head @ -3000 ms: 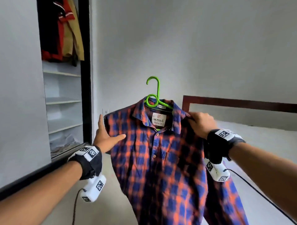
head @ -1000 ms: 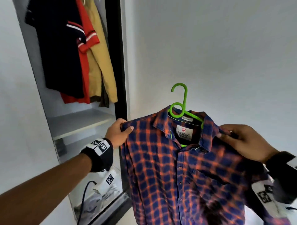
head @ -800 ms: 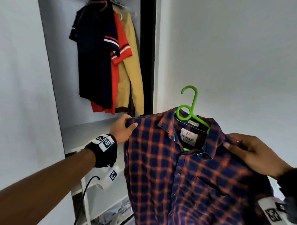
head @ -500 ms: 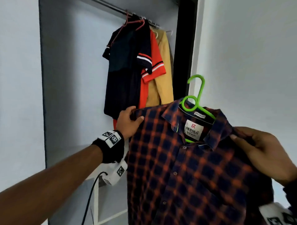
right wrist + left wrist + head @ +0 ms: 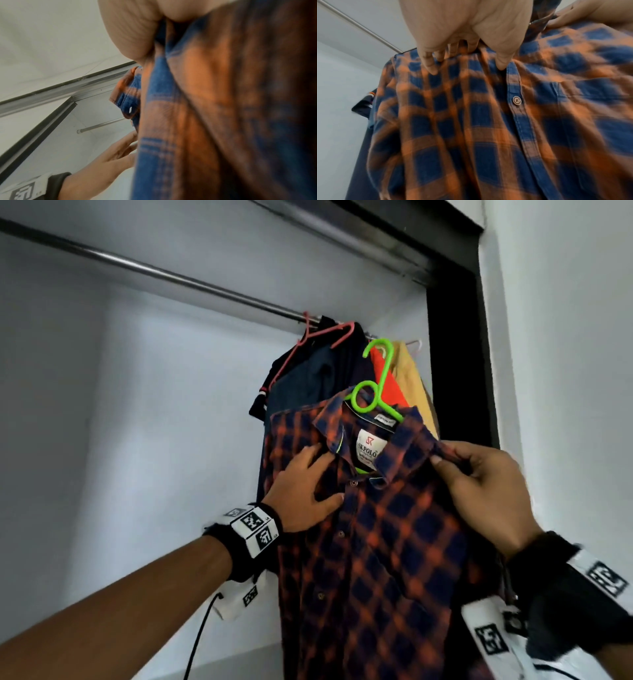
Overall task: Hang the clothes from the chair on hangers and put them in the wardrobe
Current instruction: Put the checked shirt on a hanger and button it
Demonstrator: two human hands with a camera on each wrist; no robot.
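Observation:
A blue and orange plaid shirt (image 5: 394, 542) hangs on a green hanger (image 5: 384, 374), raised in front of the open wardrobe. The hanger's hook is close under the metal rail (image 5: 171, 273), beside clothes hung there; whether it touches the rail I cannot tell. My left hand (image 5: 301, 491) lies on the shirt's front just below the collar, fingers spread and pressing the cloth (image 5: 488, 121). My right hand (image 5: 479, 484) pinches the shirt's right shoulder by the collar. The right wrist view is filled by the shirt (image 5: 223, 121), with my left hand (image 5: 111, 152) beyond it.
On the rail's right end hang a dark navy shirt (image 5: 308, 378) on a pink hanger, a red garment (image 5: 392, 392) and a yellow one (image 5: 414, 385). The black wardrobe frame (image 5: 455, 354) stands right behind them. The rail is bare to the left.
The shirt and both hands have gone up and into the wardrobe opening. My left hand has left the shirt's left shoulder and now lies on its front by the collar.

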